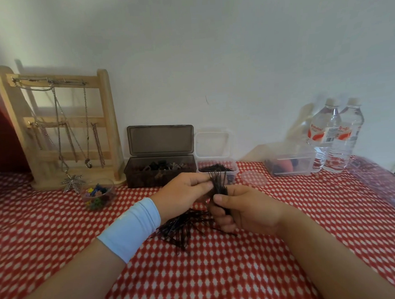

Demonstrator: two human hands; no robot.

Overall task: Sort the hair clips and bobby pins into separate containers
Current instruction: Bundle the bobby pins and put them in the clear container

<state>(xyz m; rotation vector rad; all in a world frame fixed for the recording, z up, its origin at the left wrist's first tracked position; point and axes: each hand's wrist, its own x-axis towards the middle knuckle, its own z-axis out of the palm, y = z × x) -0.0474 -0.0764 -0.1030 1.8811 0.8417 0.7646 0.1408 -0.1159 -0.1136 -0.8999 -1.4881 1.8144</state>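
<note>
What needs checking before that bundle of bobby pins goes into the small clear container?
1. Right hand grips the bundle of bobby pins: ok.
2. Left hand pinches the bundle's top ends: ok.
3. Small clear container has its lid open and pins inside: ok.
4. Pin ends in the bundle are even: cannot tell, blurred.
5. Dark box holds only clips: cannot tell.
6. All pins gathered: not ok, a loose pile lies on the tablecloth under the hands.
</note>
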